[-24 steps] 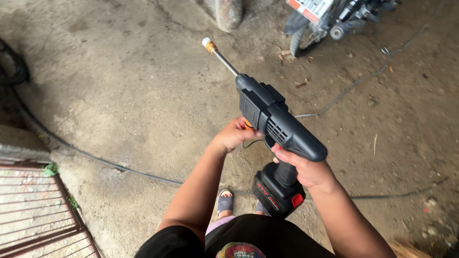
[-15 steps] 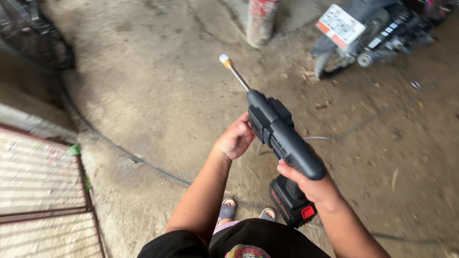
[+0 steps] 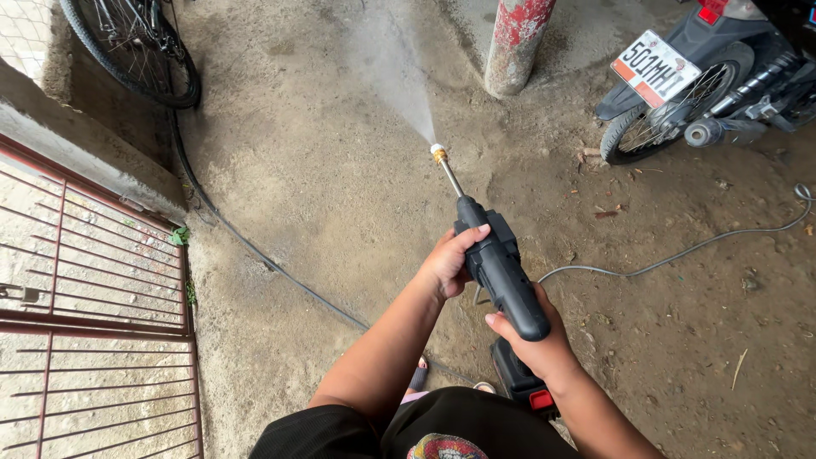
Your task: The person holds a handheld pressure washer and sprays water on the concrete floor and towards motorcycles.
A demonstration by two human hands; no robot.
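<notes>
The floor (image 3: 323, 170) is rough grey concrete, dusty and stained. A thin black hose (image 3: 255, 251) lies on it, curving from the upper left toward the bottom middle. A grey cable (image 3: 680, 253) lies on the right side and runs toward the right edge. A bicycle wheel (image 3: 136, 51) stands at the top left corner, a red and grey post (image 3: 514, 42) at the top middle, and a motorcycle (image 3: 705, 93) at the top right. Small wood chips (image 3: 608, 212) lie near its rear wheel.

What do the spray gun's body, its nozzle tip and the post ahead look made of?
Dark grey spray gun body: looks like matte moulded plastic, with ribbed vents. Gold nozzle tip: probably brass, yellow and shiny. Red-and-white round post: seemingly concrete, since the flaking paint shows a rough grey surface.
</notes>
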